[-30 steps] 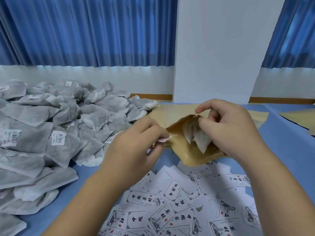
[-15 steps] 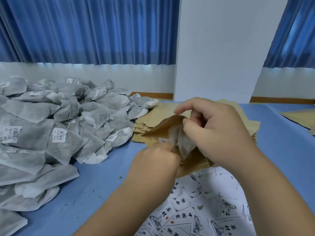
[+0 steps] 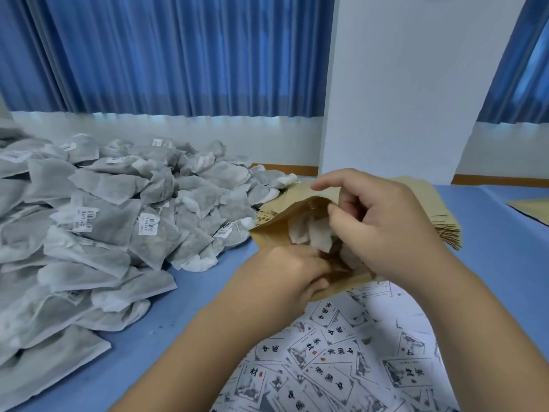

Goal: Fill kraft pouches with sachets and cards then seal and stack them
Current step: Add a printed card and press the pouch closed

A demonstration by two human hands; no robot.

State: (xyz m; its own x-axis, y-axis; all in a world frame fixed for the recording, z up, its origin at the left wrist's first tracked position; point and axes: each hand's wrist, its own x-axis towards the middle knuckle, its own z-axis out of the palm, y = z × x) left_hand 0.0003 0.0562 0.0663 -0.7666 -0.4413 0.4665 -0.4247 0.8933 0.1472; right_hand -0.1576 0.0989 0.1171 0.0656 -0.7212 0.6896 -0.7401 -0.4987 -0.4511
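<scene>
Shifted rightward, left hand [image 3: 285, 272] grips one kraft pouch [image 3: 276, 230] while right hand [image 3: 386, 227] pinches two sachets [image 3: 315, 233] inside.

Entry, changes noted from the bench side.

- Left hand [image 3: 285, 272]: a second ago it was at 9 o'clock of the brown kraft paper pouch [image 3: 276, 227], pinching a small white paper card. It has since dropped to the pouch's 6 o'clock edge, with fingers curled into the mouth and the card out of sight.
- Right hand [image 3: 383, 224]: it has drawn in beside the left, closing the gap between them. It pinches the 1 o'clock rim over the grey-white fabric sachets [image 3: 318, 233].
- Pouch mouth: spread wider, gaping toward 9 o'clock.
</scene>
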